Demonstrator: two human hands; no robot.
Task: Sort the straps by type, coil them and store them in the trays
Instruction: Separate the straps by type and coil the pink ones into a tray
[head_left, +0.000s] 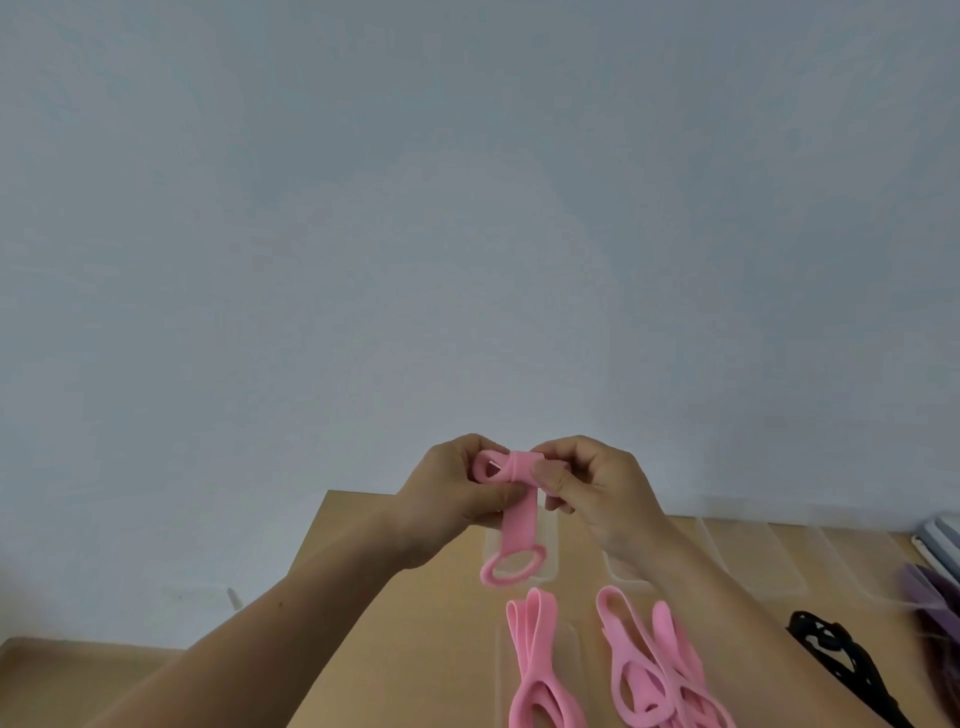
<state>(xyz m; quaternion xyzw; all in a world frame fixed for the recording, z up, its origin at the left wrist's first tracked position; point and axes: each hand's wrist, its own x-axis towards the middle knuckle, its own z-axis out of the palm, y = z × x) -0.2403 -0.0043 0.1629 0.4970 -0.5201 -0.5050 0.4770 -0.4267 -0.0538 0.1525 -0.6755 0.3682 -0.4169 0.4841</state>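
Above the table (415, 597), left hand (452, 493) and right hand (592, 488) each grip, pinching one pink strap (519, 514), partly coiled

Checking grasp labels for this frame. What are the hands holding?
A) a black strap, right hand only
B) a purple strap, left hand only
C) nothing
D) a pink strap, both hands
D: the left hand and the right hand both pinch the rolled top of the pink strap, whose ring end hangs free, while the black strap lies untouched on the table.
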